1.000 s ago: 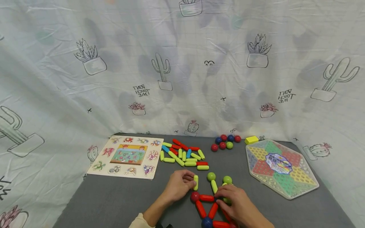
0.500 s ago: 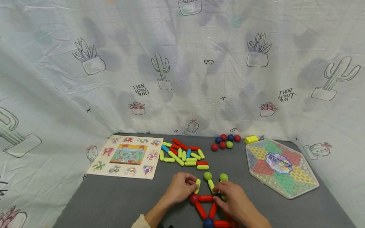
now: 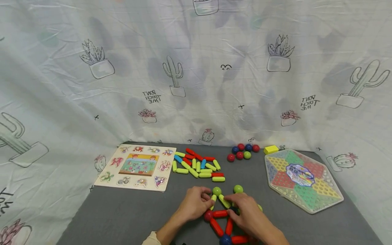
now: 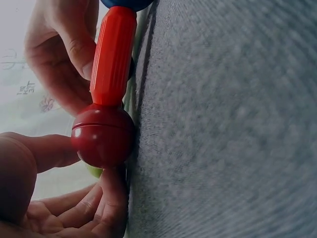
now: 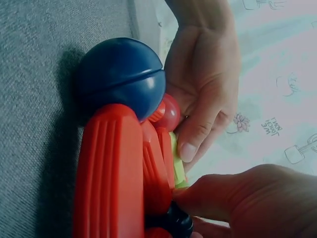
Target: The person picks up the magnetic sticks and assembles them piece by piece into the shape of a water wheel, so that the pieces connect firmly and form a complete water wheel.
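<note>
My left hand pinches a yellow-green magnetic rod between thumb and fingers. That rod runs from a red ball up to a green ball. A second yellow-green rod slopes from the same green ball towards a dark blue ball. My right hand grips the dark blue ball, its fingers partly covering it. Red rods join the red, dark blue and near blue ball into a triangle. In the left wrist view, the red ball sits close beside my left fingertips.
Another green ball stands just beyond my right hand. Several loose rods lie behind, with several balls at the back. A wooden puzzle board is at left; a hexagonal game board and yellow block are at right.
My left hand has brought its rod down to the red ball. The green ball and its attached rod have swung left, onto the held rod's far end. My right hand stays at the dark blue ball.
</note>
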`<state>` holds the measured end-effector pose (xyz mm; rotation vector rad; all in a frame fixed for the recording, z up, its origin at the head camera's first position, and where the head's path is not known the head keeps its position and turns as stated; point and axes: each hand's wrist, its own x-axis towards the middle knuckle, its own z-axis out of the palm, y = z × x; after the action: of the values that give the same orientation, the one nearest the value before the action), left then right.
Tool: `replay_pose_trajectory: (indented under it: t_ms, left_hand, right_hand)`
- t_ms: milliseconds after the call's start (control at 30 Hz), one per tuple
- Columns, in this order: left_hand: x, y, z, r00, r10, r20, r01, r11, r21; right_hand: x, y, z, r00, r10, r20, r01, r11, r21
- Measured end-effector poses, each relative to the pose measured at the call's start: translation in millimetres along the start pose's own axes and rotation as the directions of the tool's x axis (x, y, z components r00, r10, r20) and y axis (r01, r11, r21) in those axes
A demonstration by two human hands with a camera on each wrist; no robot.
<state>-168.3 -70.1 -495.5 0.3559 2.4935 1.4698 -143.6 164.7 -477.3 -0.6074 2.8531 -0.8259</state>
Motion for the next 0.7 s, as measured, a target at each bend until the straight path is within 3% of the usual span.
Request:
replay_pose_trajectory:
  t_ms: [200, 367, 500, 600, 700]
  left_hand:
    - [-0.3, 1.3, 0.0, 1.000, 0.003, 0.004, -0.003, 0.999, 0.040]
    - [-0.6, 2.5, -2.4, 0.995, 0.076, 0.066, -0.084, 0.988, 0.132]
    - [-1.4, 1.3, -4.6, 0.985, 0.123, 0.118, -0.139, 0.980, 0.140]
    - [-2.8, -1.1, -7.3, 0.983, 0.136, 0.127, -0.150, 0.983, 0.105]
    - [-3.0, -4.4, -11.1, 0.977, 0.148, 0.154, -0.162, 0.984, 0.079]
  right_hand:
    - [-2.2, 4.1, 1.6, 0.996, -0.094, -0.011, 0.094, 0.995, 0.022]
    - [-6.9, 8.5, 1.6, 0.990, -0.140, -0.026, 0.141, 0.989, 0.042]
    - [-15.0, 11.1, 2.9, 0.980, -0.162, -0.112, 0.162, 0.987, -0.013]
    - [-21.2, 14.1, 4.0, 0.957, -0.215, -0.195, 0.206, 0.976, -0.066]
    - [-25.4, 18.7, 2.8, 0.944, -0.241, -0.227, 0.227, 0.970, -0.087]
